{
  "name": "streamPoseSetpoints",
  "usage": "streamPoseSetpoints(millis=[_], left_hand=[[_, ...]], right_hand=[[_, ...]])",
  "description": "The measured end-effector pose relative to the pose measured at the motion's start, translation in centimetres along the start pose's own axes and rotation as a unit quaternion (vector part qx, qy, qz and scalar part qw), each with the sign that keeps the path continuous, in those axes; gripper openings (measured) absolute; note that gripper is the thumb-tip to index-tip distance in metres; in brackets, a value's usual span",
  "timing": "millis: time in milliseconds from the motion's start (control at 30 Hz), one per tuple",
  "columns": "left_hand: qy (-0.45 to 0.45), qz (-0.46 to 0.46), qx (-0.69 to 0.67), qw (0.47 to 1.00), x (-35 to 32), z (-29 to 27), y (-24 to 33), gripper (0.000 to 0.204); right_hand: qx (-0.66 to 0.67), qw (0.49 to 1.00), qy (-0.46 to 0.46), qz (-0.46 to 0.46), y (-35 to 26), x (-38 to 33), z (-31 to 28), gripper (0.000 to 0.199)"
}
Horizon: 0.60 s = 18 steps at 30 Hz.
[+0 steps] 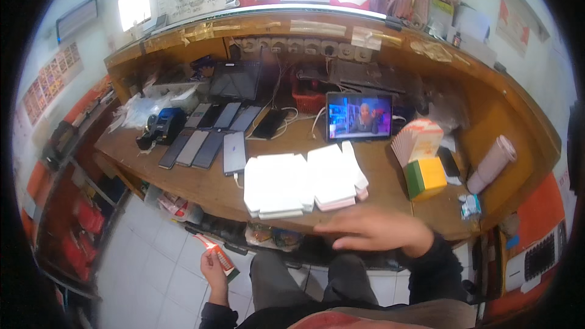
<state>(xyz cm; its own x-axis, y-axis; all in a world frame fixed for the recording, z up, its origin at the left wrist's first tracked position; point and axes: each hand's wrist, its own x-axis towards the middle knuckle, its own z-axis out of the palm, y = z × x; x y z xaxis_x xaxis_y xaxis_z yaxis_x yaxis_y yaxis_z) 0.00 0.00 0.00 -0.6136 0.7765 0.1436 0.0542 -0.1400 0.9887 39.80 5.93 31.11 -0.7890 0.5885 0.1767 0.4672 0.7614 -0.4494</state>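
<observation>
Low on the left, away from the desk, my left hand [213, 268] is closed around an orange, white and green printed carton piece [222, 258] that looks folded or flat. My right hand [375, 229] hovers by the desk's front edge, its fingers stretched to the left and holding nothing visible. Just beyond those fingers lie two stacks of flat white card pieces, a larger left stack [277, 184] and a smaller right stack [332, 176]. Farther right stands a yellow and green box [425, 178], with a fan of orange-and-white striped card pieces [417, 140] behind it.
Several phones [206, 149] lie on the desk's left side, one with a charging cable. A blue-and-black device [166, 125] sits beyond them. A lit tablet [359, 117] stands at the back, near a red basket [309, 97]. A pink roll [492, 164] leans at the right.
</observation>
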Motion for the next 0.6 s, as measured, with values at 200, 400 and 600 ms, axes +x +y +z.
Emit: streamPoseSetpoints(millis=[200,400,600], left_hand=[[0.006,-0.049,0.19,0.98,4.7,1.6,-1.2,0.014],[0.085,-0.076,0.172,0.978,5.5,0.5,0.3,0.018],[0.132,-0.174,0.117,0.969,4.0,-8.1,-0.7,0.03]], right_hand=[[-0.192,0.976,0.1,0.007,5.0,13.8,-10.8,0.026],[-0.356,0.913,0.2,-0.012,12.2,34.6,-16.5,0.019],[-0.463,0.826,0.32,-0.013,16.6,54.9,-21.5,0.015]])
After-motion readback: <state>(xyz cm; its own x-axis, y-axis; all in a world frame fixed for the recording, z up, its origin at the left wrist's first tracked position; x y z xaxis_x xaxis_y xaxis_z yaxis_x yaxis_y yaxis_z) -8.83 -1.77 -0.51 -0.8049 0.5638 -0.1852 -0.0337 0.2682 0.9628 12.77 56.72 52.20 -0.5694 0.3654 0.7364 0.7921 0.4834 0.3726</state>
